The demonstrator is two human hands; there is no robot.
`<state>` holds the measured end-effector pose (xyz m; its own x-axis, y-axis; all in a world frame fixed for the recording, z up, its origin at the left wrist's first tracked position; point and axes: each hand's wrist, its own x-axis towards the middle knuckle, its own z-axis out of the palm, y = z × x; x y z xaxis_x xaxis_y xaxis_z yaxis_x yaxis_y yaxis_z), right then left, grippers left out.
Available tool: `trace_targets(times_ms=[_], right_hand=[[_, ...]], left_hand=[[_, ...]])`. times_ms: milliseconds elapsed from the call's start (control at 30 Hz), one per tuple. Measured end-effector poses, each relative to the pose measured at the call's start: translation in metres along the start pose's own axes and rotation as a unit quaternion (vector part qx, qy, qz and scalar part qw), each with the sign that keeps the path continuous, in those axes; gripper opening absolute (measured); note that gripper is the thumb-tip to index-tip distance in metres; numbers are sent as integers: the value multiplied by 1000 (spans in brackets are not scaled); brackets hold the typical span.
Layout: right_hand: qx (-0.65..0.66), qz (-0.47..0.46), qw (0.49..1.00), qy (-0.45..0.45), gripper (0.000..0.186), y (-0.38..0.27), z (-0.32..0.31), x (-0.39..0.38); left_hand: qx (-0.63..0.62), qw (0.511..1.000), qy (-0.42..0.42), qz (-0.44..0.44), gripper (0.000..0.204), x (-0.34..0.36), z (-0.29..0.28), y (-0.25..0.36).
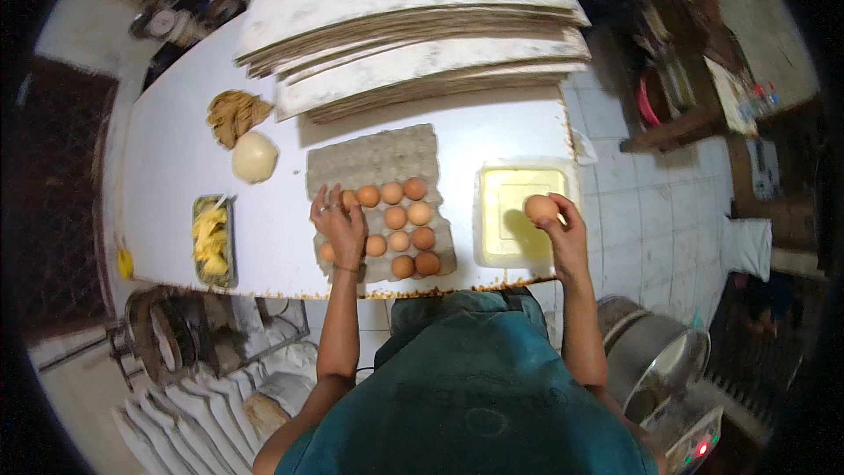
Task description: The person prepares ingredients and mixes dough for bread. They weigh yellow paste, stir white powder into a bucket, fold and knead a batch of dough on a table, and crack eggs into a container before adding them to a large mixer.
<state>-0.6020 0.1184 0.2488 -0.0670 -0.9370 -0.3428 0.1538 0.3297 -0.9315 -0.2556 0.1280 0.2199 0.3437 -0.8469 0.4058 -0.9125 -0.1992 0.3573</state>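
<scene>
A grey cardboard egg tray (374, 154) lies on the white table, with several brown eggs (392, 193) in its cups. Over the left side of the tray, my left hand (341, 227) reaches down with its fingers and thumb round one egg (349, 200), hiding part of it and the cups below. My right hand (565, 230) pinches a single brown egg (541, 208) between thumb and fingers. That egg is above the right side of a square plastic tub (479, 211) with pale yellow contents.
Stacked whitish boards (422, 57) fill the table's far side. To the left are a dough ball (255, 157), a crumpled brown cloth (237, 116) and a small tray of yellow pieces (211, 242). The rusty table edge (281, 294) runs before me; a large metal pot (655, 352) stands lower right.
</scene>
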Motion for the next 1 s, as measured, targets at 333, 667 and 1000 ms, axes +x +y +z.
trace_targets(times_ms=[333,667,1000], right_hand=[[-105,-72,989,-77,40,-43,15,-23],[-245,-155,949,-128,37,-66,-20,-10],[-308,-156,917,-198,36,-88,-25,5]], left_hand=[[-585,594,-552,-23,52,-4,12,171],[-574,539,-610,-89,50,3,12,201],[-660,456,-574,-167,52,-17,25,198]])
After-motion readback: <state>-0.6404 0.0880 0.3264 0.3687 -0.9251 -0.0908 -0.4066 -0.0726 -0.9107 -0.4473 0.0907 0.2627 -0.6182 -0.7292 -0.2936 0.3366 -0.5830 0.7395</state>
